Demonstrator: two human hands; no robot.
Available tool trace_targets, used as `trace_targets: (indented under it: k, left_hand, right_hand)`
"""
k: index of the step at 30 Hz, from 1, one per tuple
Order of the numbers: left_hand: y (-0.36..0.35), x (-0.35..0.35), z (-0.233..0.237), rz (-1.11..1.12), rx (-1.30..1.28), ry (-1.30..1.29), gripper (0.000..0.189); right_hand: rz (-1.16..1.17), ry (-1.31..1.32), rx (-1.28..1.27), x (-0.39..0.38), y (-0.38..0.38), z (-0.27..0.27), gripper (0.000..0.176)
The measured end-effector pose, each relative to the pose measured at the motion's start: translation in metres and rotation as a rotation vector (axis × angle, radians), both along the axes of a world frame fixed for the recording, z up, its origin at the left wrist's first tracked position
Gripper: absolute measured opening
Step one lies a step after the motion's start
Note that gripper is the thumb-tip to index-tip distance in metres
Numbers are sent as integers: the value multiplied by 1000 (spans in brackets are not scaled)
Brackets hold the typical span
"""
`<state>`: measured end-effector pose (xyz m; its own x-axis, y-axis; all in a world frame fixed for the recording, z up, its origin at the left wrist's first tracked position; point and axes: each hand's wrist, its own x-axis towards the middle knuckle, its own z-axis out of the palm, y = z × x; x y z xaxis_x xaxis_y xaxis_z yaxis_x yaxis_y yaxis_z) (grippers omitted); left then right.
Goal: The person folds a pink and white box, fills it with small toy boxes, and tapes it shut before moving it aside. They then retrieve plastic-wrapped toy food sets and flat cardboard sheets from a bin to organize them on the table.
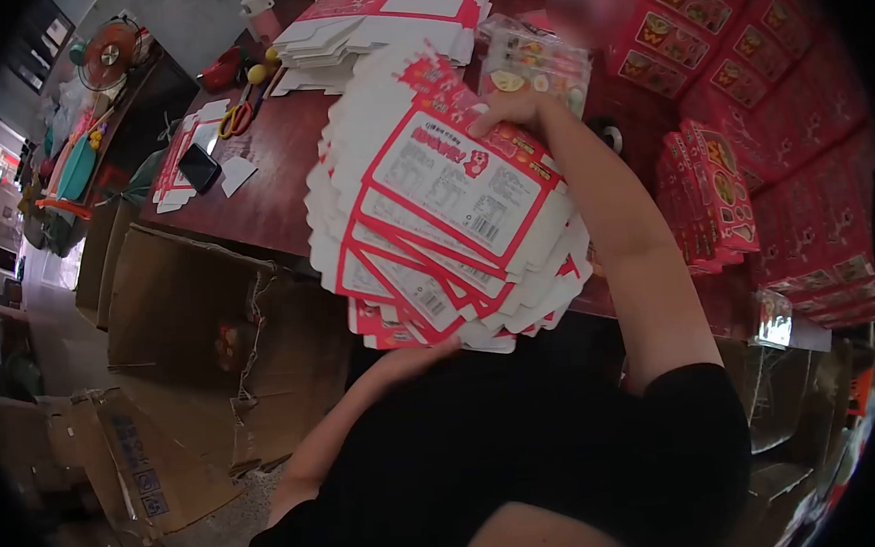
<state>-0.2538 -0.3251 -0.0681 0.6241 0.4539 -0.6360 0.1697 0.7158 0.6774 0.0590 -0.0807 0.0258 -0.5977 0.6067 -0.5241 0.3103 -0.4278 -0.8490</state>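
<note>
A thick, fanned-out stack of flat red-and-white printed cartons [452, 187] is held in front of my body, over the near edge of the dark red table [274, 193]. My right hand [513, 115] grips the top right of the stack, its fingers bent over the printed face. Under the bottom edge, my left hand [418, 360] supports the stack; part of its fingers is hidden beneath the cartons. Just behind my right hand lie clear plastic packs [535, 62] with colourful contents.
More folded cartons [377, 26] lie at the table's back. Scissors [238, 117], a phone [199, 168] and loose cards sit at the left. Red boxes [708, 192] are piled high on the right. Open cardboard boxes [184, 309] stand below the table at the left.
</note>
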Motion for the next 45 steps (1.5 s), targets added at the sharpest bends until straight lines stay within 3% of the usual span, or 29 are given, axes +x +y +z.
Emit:
trace_targets:
  k: [1,2,3,4,7,10,12,14,17,19,20,22,24,25,27,28,29,31,34,39,43,45]
  left_hand:
    - [6,4,7,-307,236,188,73]
    - [12,9,14,-619,480,357,76]
    - [14,3,15,-632,450,401,73]
    - [11,-5,16,-645,419,443,71]
    - [21,-50,26,-661,575,326,46]
    - [24,-99,-12,-729,463,270,40]
    - [48,-87,65,-839,507,264,36]
    - [71,-92,102,-920,582,251,30]
    - [113,-72,137,-723,627,-100,24]
    - [143,-38,129,-456,931,-21,20]
    - [160,-14,114,-209,1053,54,19]
    - [204,34,98,-161,1247,160,25]
    - [247,69,64,-246,1514,254,33]
    - [261,81,45,-328,1681,334,36]
    - [274,97,26,-493,1779,495,42]
    - [278,102,19,-574,1822,580,46]
    - [276,107,31,-711,1613,633,54]
    - [273,106,33,-683,1650,645,53]
    - [274,99,30,-607,1691,654,53]
    - [286,97,25,-431,1666,719,53]
    - [312,94,11,-114,1650,501,40]
    - [306,89,32,-115,1553,410,39]
  right_hand:
    - [47,-207,-38,-6,22,-25,76]
    - [51,-432,82,-23,23,-35,82]
    - [53,-658,204,-36,21,-40,89]
    - [130,-535,128,-35,22,-39,100]
    - [81,-548,366,-37,7,-31,100]
    - [-8,-610,537,-48,-6,-45,98]
    - [-65,-621,608,-47,-7,-60,100]
    - [-94,-709,712,-51,-12,-70,105]
    - [-77,-722,696,-55,-28,-56,91]
    - [-164,-711,789,-52,-35,-65,72]
    - [-253,-564,809,-41,-34,-72,68]
    - [-427,-268,847,-1,-31,-79,60]
    - [-530,-854,876,33,-37,-73,56]
    - [-529,-982,867,44,-46,-77,57]
    - [-516,-1241,843,56,-59,-84,57]
    - [-483,-1217,730,60,-58,-82,58]
    - [-448,-1190,618,62,-57,-78,59]
    - [-392,-1117,524,73,-51,-81,53]
    - [-398,-1037,692,77,-44,-74,44]
    - [-496,-1133,1047,72,-15,-69,36]
    - [-625,-1267,1185,88,22,-65,40]
    - [-589,-1282,1178,93,28,-55,43]
